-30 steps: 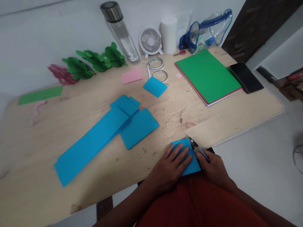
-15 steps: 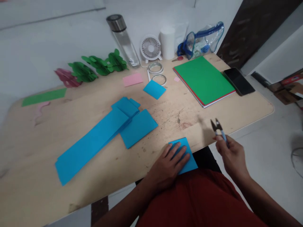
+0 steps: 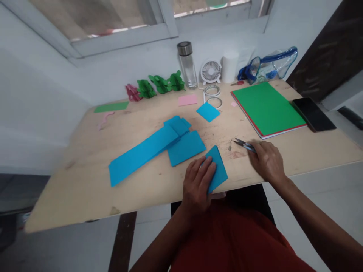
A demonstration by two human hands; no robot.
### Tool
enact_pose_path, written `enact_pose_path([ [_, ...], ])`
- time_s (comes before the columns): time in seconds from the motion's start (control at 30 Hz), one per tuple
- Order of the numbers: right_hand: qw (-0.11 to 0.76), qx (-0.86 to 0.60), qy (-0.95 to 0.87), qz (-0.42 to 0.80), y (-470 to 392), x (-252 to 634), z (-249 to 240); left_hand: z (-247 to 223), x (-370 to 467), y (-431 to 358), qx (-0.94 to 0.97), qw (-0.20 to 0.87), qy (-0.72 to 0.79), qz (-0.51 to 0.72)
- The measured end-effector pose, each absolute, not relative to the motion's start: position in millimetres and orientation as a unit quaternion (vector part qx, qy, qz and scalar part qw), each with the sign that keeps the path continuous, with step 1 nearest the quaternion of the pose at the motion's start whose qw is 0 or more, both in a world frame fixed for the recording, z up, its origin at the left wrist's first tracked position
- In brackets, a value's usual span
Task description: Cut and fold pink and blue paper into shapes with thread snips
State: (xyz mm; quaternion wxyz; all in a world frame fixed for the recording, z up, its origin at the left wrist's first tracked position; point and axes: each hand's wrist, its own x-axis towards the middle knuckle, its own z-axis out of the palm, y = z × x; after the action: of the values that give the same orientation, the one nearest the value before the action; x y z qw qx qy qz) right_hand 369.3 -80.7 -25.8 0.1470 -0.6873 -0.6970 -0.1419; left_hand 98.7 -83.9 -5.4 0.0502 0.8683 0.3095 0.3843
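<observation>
At the table's front edge, my left hand (image 3: 197,180) has its fingers over a folded piece of blue paper (image 3: 219,170), holding it; the thumb is hidden. To the right, my right hand (image 3: 268,159) is low at the tabletop with its fingers around the handle end of small thread snips (image 3: 245,144). Their dark blades are parted and point left. Just beyond my left hand lies another blue paper piece (image 3: 187,149), partly under a stack of long blue strips (image 3: 141,151). A small blue square (image 3: 208,112) is farther back.
A green-topped paper stack (image 3: 269,109) and a phone (image 3: 314,114) lie on the right. Along the wall stand a glass bottle (image 3: 188,68), a fan (image 3: 211,71), a white roll (image 3: 229,68) and a clear pouch (image 3: 272,68). Tape rolls (image 3: 212,90) and green paper shapes (image 3: 161,84) sit nearby.
My right hand has brought the snips from the air beyond the table edge down to the tabletop. My left hand has turned and shifted the folded blue paper farther onto the table. The view has swung.
</observation>
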Motion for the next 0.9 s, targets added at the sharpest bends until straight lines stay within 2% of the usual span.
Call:
enact_pose_path([
  [0.2, 0.226, -0.673, -0.696, -0.109, -104.1, 361.1, -21.1, -24.2, 101.3, -88.9, 0.909, -0.004, 0.328, 0.255],
  [0.27, 0.290, -0.643, -0.709, -0.019, -114.0, 348.9, -13.5, -28.5, 101.5, -92.6, 0.909, 0.004, 0.333, 0.251],
  [0.37, 0.339, -0.562, -0.731, 0.185, -123.8, 326.6, -4.3, -30.1, 100.1, -97.1, 0.905, 0.032, 0.337, 0.257],
  [0.53, 0.315, -0.494, -0.741, 0.328, -123.2, 300.9, -3.6, -27.3, 96.6, -100.6, 0.909, 0.072, 0.307, 0.274],
  [0.73, 0.386, -0.519, -0.689, 0.325, -107.0, 287.6, -3.4, -10.9, 84.1, -91.6, 0.871, 0.119, 0.358, 0.315],
  [0.9, 0.461, -0.518, -0.661, 0.286, -78.5, 275.3, -6.7, -4.4, 68.9, -68.7, 0.782, 0.226, 0.436, 0.384],
])
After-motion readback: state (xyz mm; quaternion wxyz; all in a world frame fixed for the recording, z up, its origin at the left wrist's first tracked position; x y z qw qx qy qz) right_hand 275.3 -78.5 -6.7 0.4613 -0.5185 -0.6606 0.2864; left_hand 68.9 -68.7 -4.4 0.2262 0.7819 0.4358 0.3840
